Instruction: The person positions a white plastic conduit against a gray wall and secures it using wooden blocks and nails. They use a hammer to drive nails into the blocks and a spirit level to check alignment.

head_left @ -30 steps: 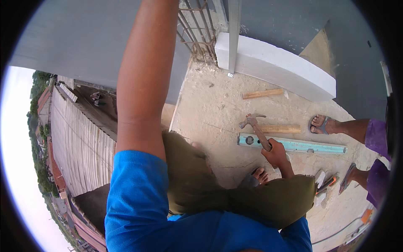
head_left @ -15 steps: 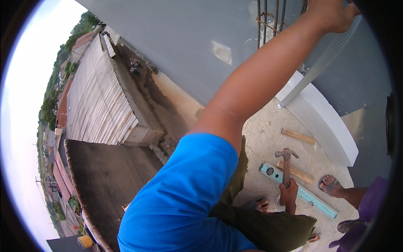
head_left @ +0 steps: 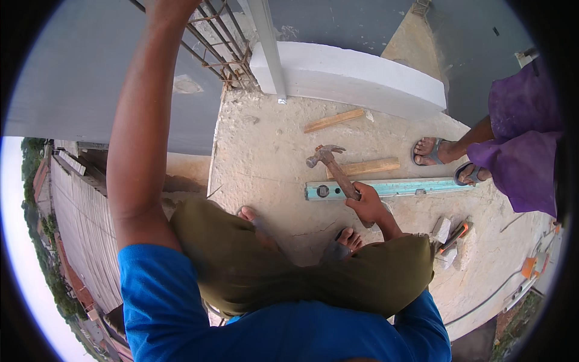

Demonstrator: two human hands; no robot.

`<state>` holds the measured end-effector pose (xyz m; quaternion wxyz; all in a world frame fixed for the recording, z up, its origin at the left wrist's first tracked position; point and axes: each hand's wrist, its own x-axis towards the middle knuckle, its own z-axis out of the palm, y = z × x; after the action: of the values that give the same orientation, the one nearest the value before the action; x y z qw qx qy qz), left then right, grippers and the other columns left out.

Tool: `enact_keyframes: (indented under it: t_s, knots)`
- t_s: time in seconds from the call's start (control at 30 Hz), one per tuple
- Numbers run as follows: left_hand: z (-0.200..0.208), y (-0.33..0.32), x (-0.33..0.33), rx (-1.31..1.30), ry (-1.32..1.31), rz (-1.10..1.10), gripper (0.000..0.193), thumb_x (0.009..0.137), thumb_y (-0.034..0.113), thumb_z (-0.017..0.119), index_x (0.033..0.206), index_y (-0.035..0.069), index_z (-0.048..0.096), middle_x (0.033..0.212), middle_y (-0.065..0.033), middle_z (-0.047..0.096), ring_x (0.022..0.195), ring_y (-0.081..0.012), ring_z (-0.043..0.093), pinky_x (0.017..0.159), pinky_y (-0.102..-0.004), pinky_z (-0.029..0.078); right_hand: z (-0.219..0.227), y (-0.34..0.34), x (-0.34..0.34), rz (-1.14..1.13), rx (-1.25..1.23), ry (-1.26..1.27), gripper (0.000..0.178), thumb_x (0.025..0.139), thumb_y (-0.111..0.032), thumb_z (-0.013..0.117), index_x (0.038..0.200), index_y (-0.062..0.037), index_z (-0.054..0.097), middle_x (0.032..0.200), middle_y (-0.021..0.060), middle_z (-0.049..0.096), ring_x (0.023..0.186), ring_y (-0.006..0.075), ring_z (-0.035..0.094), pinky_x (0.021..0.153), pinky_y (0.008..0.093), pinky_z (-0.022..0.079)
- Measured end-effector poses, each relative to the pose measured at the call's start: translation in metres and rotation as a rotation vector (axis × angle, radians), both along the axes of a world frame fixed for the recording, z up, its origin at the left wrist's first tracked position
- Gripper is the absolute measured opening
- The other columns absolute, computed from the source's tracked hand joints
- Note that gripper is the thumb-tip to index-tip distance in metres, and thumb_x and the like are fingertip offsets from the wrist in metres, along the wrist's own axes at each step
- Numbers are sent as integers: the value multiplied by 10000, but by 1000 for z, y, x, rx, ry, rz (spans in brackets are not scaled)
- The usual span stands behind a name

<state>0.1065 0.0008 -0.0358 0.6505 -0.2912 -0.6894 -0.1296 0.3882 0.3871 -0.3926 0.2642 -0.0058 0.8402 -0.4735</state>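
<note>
Rough concrete floor (head_left: 271, 142) spreads below the hands, with rebar (head_left: 224, 51) just beside the left hand (head_left: 175, 6), whose fingers are cut off at the upper edge, so its grip cannot be told. Fingers wrapped around the handle, the right hand (head_left: 369, 206) holds the hammer (head_left: 338, 172) over the level (head_left: 395, 188). Beyond it, the white block (head_left: 356, 75) and metal strip (head_left: 267, 51) look already placed; the rebar seems left uncovered, and the hammer appears idle.
</note>
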Motion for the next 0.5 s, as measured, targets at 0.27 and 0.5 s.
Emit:
enact_keyframes:
  t_s: [0.27, 0.5]
  knots:
    - [-260, 84, 138, -19, -2096, -551, 232, 1090, 212, 680, 1237, 38, 638, 1056, -25, 689, 928, -108, 630, 877, -303, 521, -26, -7, -11, -153, -1001, -137, 294, 821, -95, 708, 1105, -70, 636, 1068, 6, 587, 979, 137, 577, 930, 310, 465]
    - [-356, 171, 209, 110, -2106, -870, 303, 1068, 233, 687, 1270, 15, 633, 1149, -131, 699, 1027, -257, 736, 881, -378, 575, 3, -19, -24, -482, -1195, -293, 260, 819, -99, 646, 1066, -117, 565, 1271, 72, 525, 1093, 200, 577, 1007, 398, 470]
